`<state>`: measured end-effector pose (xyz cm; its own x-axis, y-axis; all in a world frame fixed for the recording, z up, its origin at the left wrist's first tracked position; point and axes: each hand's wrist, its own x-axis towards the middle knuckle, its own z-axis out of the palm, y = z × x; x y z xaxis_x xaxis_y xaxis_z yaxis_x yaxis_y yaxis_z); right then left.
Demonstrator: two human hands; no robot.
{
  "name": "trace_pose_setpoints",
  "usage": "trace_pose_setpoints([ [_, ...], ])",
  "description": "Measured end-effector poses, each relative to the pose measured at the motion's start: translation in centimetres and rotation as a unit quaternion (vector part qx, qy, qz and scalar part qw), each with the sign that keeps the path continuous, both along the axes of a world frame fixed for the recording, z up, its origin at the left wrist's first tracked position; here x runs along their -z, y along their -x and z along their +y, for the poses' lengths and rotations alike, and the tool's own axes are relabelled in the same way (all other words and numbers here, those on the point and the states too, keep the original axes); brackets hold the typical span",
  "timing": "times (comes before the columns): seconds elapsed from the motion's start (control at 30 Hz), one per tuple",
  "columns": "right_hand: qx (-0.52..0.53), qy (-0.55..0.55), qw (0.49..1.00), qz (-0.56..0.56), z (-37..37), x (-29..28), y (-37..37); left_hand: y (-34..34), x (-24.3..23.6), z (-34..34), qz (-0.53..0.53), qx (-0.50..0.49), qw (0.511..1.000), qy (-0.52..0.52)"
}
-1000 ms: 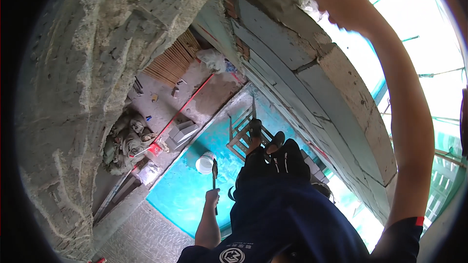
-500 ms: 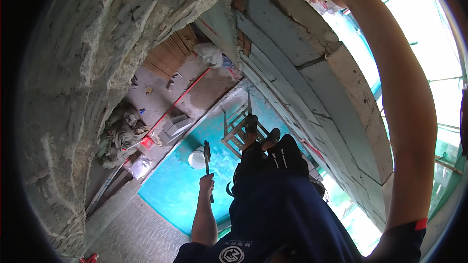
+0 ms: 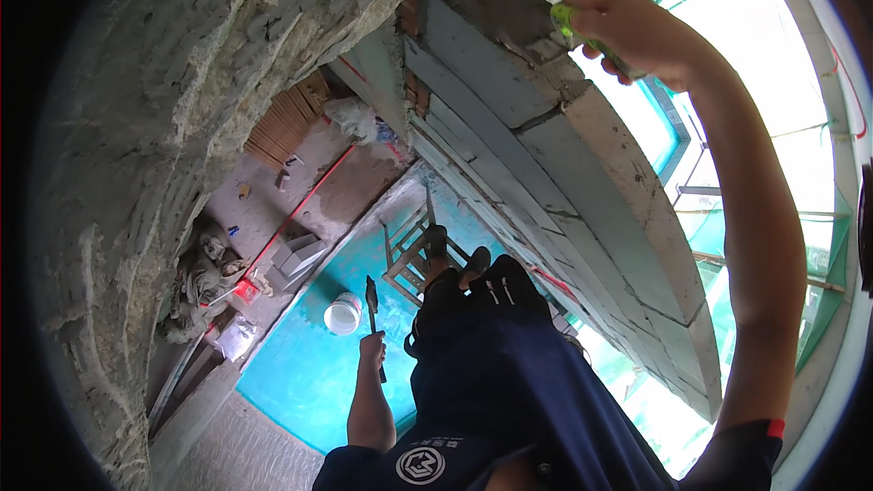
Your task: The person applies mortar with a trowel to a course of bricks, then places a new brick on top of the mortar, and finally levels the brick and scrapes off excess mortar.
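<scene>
Dark blue shirt (image 3: 509,391): round white emblem (image 3: 420,465), small white lettering (image 3: 444,443), illegible.

Our right hand (image 3: 638,32), cut by the far edge half a second ago, now shows whole, its yellow-green handle (image 3: 564,20) plainer. Our view shifts: the white bucket (image 3: 342,315) and hammer-like tool (image 3: 371,298) appear farther left.
</scene>
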<state>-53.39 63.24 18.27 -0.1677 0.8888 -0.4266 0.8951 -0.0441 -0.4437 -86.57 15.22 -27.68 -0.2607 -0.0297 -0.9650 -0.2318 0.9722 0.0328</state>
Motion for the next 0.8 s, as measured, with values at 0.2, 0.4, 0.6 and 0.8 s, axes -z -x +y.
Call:
trace_pose_setpoints([
  [0.2,0.073,0.037,0.996,0.042,-4.1,-0.3,-2.7,0.7,1.2,1.3,-0.018,-0.013,1.000,-0.017],
  [0.4,0.166,0.050,0.980,0.102,-8.9,0.8,-5.7,1.5,1.5,2.8,-0.025,-0.006,0.999,-0.022],
  [0.6,0.208,-0.002,0.970,0.125,-16.8,7.1,-7.9,1.2,1.0,4.1,-0.007,0.013,1.000,-0.022],
  [0.8,0.264,-0.036,0.946,0.187,-22.8,9.1,-8.5,3.1,3.6,2.0,-0.015,0.015,0.999,-0.044],
])
